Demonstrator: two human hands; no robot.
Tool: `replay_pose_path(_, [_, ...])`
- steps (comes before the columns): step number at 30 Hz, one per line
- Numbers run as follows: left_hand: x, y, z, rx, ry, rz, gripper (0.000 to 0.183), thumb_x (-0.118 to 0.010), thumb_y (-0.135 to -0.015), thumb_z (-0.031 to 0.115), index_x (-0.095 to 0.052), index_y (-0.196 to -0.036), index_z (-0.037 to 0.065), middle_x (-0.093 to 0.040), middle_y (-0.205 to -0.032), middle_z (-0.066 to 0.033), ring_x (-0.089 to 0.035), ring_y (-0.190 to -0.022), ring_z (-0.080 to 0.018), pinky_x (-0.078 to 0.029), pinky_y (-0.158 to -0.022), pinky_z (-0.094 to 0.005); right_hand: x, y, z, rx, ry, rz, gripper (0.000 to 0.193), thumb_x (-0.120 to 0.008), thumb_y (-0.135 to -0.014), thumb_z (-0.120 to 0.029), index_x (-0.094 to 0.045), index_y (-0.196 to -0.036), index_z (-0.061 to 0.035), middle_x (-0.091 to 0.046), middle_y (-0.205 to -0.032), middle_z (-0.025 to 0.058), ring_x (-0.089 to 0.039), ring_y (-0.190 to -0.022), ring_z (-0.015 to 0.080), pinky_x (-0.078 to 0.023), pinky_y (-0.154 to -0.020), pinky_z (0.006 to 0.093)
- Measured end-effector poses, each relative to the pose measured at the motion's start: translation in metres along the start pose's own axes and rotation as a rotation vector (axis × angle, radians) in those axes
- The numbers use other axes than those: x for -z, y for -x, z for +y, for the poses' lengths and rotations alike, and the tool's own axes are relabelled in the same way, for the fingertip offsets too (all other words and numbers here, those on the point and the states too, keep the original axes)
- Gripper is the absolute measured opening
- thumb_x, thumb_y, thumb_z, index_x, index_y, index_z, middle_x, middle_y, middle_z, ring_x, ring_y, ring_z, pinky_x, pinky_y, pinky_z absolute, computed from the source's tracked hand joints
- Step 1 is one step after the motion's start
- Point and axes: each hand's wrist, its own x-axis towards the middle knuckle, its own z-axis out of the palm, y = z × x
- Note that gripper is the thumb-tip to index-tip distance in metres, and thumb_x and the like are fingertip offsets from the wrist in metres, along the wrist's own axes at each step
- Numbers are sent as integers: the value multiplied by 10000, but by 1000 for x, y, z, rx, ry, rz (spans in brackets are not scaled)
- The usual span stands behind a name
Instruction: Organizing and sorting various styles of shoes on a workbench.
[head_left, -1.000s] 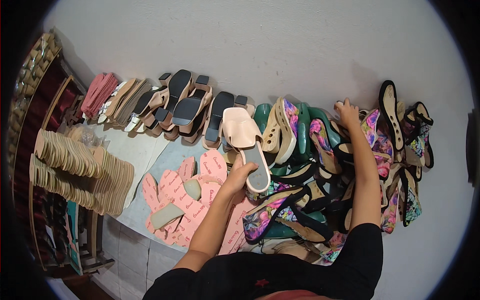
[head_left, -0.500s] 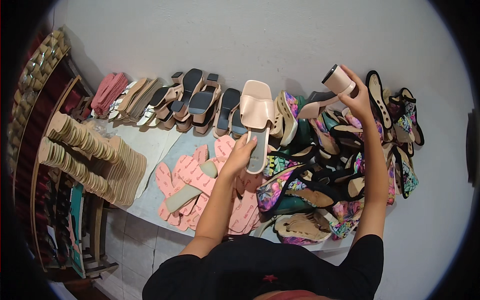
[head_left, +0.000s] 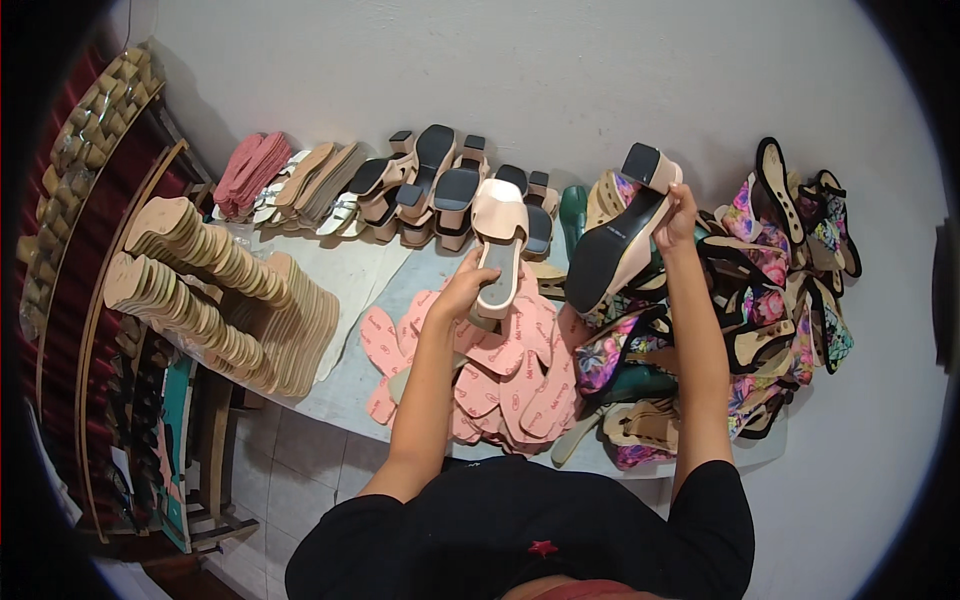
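Note:
My left hand (head_left: 468,286) grips a beige slide sandal (head_left: 500,222) by its heel end, thumb on the grey insole, with the strap and square toe pointing away from me. To the right, my right hand (head_left: 677,222) holds a beige block-heeled sandal (head_left: 612,256) near the heel. Its black sole and the black tip of the heel face me, with the toe slanting down to the left. Pink printed insoles (head_left: 520,385) lie in a loose heap below the left sandal. A pile of floral-patterned wedge shoes (head_left: 755,250) sits behind and beside my right hand.
Beige block-heeled sandals (head_left: 435,185) with black soles line the wall (head_left: 560,80). Farther left are bundles of pink (head_left: 250,172) and tan sole pieces (head_left: 310,180). Stacks of wooden-coloured soles (head_left: 300,330) stand at the left table (head_left: 385,285) edge, near a shelf rack (head_left: 90,330).
The right sandal has turned and come left and nearer, so its black sole now shows. The left sandal has shifted slightly left and lower. The view has moved a little too.

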Motion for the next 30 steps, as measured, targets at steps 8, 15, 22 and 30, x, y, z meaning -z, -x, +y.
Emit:
replay_pose_path(8, [27, -18, 2, 3, -170, -76, 688, -707, -655, 94, -359, -1245, 21, -537, -1068, -108, -552, -947, -166, -451, -818, -283, -25, 13, 26, 161, 186, -21, 497, -517, -760, -122, -390, -1215, 33, -504, -1126, 142, -508, -1039, 264, -404, -917, 379])
replay_pose_path(15, [0, -43, -20, -165, -345, -217, 866, -807, -482, 127, -368, -1221, 23, -502, -1097, -97, -507, -1001, -201, -395, -890, -305, 30, 32, 13, 295, 121, 520, 370, -483, -811, -238, -475, -1087, 9, -549, -1028, 127, -555, -925, 263, -472, -830, 395])
replay_pose_path(22, [-6, -79, -22, -146, -422, -269, 970, -841, -414, 181, -357, -1234, -5, -497, -1139, -118, -486, -1053, -231, -354, -932, -301, 56, 77, 3, 351, 114, 681, 345, -418, -832, -297, -507, -1000, -9, -568, -899, 121, -566, -756, 242, -501, -672, 334])
replay_pose_path(30, [43, -144, 4, -144, -462, -117, 761, -778, -454, 154, -440, -1112, -25, -549, -999, -138, -562, -888, -216, -459, -790, -308, 56, 84, 16, 333, 137, 793, 325, -413, -823, -275, -519, -982, -12, -567, -892, 117, -561, -759, 237, -504, -632, 333])
